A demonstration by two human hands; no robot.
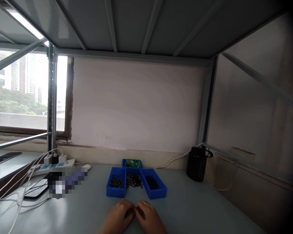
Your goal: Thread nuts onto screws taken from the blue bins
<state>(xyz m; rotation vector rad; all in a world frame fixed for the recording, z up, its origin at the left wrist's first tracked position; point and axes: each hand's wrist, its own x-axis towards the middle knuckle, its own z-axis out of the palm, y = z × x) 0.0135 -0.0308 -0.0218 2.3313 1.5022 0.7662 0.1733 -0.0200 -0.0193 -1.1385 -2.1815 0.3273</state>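
My left hand (pixel 119 215) and my right hand (pixel 149 217) meet at the front of the table, fingertips pinched together. Whatever is between the fingers is hidden or too small to make out. A ring shows on a finger of my right hand. Just beyond them stands a blue bin (pixel 115 193) with small dark metallic pieces. To its right, another blue bin (pixel 158 194) sits at a slant with dark contents. Loose black, screw-like pieces (pixel 134 180) lie between the two. Behind these is a third blue bin (pixel 132 170) holding green items.
A black jug (pixel 196 164) stands at the back right beside a white cable. On the left are a power strip (pixel 54 167) with plugged-in chargers, several loose white cables, and a dark flat device (pixel 36 188). A metal shelf (pixel 134 58) spans overhead.
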